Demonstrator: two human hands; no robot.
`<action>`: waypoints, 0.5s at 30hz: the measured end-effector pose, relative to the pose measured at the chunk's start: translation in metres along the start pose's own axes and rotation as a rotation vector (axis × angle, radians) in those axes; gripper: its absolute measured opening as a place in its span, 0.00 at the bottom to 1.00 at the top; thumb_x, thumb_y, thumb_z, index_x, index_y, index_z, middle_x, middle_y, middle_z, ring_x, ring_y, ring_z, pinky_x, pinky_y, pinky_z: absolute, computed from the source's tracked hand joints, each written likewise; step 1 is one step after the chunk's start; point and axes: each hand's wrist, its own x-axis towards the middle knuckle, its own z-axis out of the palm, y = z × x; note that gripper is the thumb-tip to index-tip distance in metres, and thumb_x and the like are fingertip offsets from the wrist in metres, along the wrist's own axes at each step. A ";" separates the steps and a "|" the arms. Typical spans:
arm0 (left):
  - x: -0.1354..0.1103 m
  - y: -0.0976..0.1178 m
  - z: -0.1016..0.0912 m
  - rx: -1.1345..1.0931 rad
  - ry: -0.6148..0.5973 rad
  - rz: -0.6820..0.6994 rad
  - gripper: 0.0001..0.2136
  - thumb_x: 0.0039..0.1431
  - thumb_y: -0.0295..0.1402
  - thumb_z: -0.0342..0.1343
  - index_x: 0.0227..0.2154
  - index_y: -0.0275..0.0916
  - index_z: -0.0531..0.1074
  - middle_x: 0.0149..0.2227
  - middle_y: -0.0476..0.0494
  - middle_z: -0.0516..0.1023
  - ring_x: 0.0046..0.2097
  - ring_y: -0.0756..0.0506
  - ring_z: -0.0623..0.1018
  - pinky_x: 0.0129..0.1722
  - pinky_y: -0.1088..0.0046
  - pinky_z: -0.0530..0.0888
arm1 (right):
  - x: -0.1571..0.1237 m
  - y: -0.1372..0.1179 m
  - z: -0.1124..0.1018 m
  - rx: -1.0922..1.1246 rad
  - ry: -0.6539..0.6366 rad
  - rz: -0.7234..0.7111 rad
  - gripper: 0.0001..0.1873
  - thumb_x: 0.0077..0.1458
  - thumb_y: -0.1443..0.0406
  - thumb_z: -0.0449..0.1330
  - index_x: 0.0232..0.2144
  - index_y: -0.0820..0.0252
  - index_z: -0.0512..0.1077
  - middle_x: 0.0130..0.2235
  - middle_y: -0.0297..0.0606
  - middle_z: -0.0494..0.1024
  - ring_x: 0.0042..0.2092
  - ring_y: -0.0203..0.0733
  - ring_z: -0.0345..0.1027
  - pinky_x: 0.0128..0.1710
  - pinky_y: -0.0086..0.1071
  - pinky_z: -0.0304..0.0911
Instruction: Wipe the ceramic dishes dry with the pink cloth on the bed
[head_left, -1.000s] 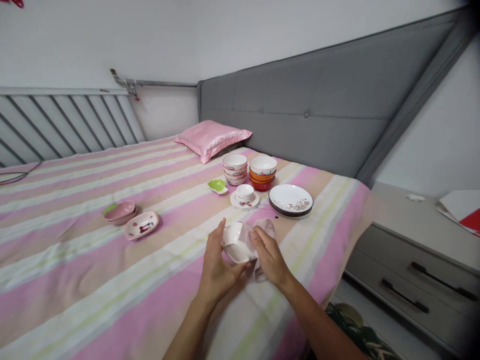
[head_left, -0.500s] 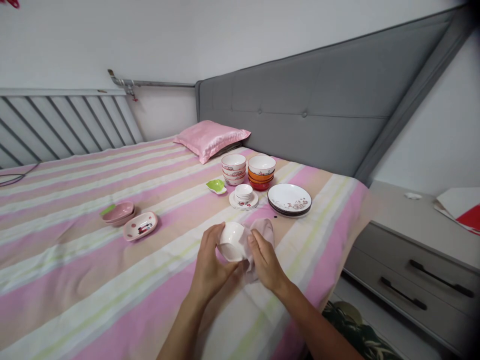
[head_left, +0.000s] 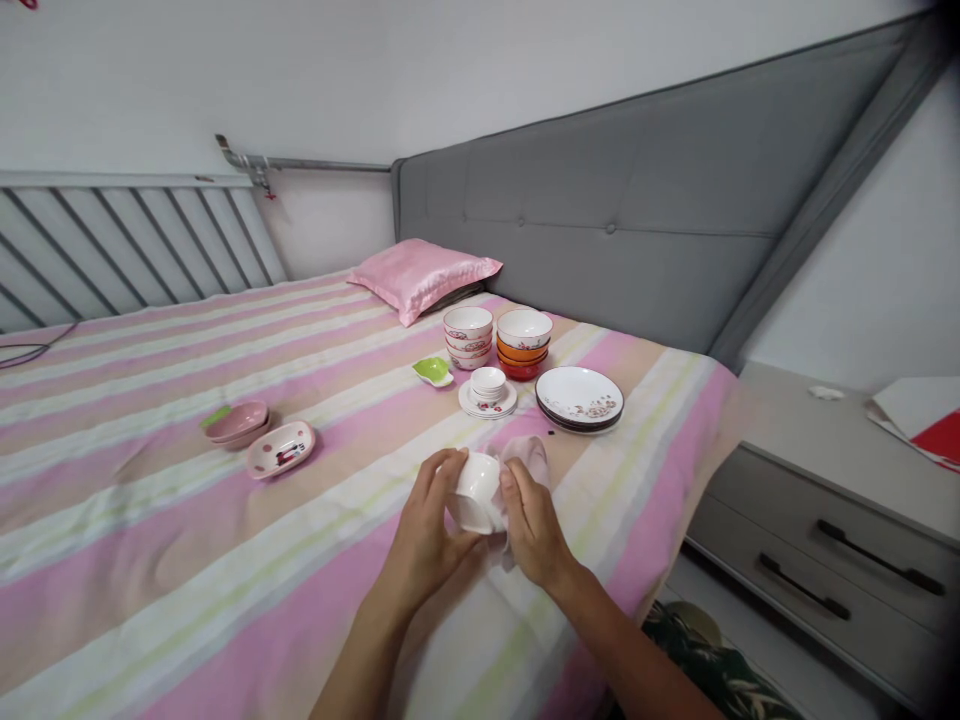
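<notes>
My left hand (head_left: 429,530) grips a small white bowl (head_left: 475,492) by its side, thumb below and fingers at the upper edge. The bowl is tilted on its side above the bed. A pale pink cloth (head_left: 531,457) is bunched in my right hand (head_left: 534,525), which presses it against the bowl's right side. Part of the cloth is hidden behind the fingers. Just beyond the hands, small white bowls (head_left: 488,383) are stacked on flowered saucers (head_left: 472,403). To the right of these lies a stack of large plates (head_left: 579,394).
Patterned bowls (head_left: 469,342) and orange-red bowls (head_left: 523,350) stand stacked near the pink pillow (head_left: 424,277). A green leaf-shaped dish (head_left: 433,371) is beside them. Pink dishes (head_left: 238,423) and a spotted dish (head_left: 281,450) lie left. A nightstand (head_left: 847,500) adjoins the bed's right edge.
The white bowl has shifted slightly right and been turned, showing more of its outer side. My left hand moved with it. The right hand stays at its side with the cloth.
</notes>
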 end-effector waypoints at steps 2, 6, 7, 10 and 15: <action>0.000 0.001 -0.002 0.009 -0.018 0.007 0.34 0.47 0.24 0.58 0.56 0.44 0.52 0.55 0.37 0.58 0.58 0.40 0.61 0.56 0.58 0.63 | -0.001 0.000 0.000 0.017 0.000 -0.003 0.12 0.63 0.61 0.40 0.28 0.56 0.55 0.21 0.27 0.59 0.23 0.34 0.55 0.24 0.29 0.49; -0.001 0.002 -0.002 0.013 -0.020 -0.004 0.34 0.47 0.24 0.58 0.57 0.44 0.53 0.56 0.38 0.57 0.58 0.41 0.61 0.56 0.60 0.62 | -0.001 0.000 0.001 0.092 0.011 -0.003 0.13 0.63 0.61 0.41 0.27 0.56 0.56 0.22 0.27 0.58 0.23 0.34 0.54 0.23 0.29 0.49; -0.001 0.001 -0.001 0.007 -0.012 -0.009 0.34 0.47 0.24 0.58 0.57 0.45 0.53 0.57 0.38 0.57 0.59 0.41 0.60 0.57 0.61 0.62 | -0.001 0.000 0.001 0.117 0.021 0.003 0.13 0.63 0.60 0.41 0.27 0.56 0.56 0.22 0.28 0.58 0.23 0.34 0.54 0.23 0.28 0.50; -0.002 -0.002 0.004 -0.035 0.004 -0.043 0.36 0.47 0.26 0.58 0.59 0.46 0.51 0.59 0.39 0.55 0.62 0.41 0.56 0.58 0.59 0.59 | 0.000 -0.001 0.004 0.177 0.065 0.028 0.13 0.63 0.59 0.41 0.29 0.56 0.58 0.23 0.28 0.60 0.24 0.34 0.54 0.24 0.28 0.51; -0.002 -0.005 0.015 -0.356 0.049 -0.291 0.48 0.39 0.34 0.66 0.61 0.44 0.44 0.64 0.35 0.48 0.63 0.35 0.53 0.57 0.56 0.60 | 0.001 -0.002 0.006 0.219 0.167 0.067 0.15 0.62 0.57 0.41 0.29 0.57 0.59 0.26 0.31 0.61 0.28 0.36 0.57 0.28 0.29 0.55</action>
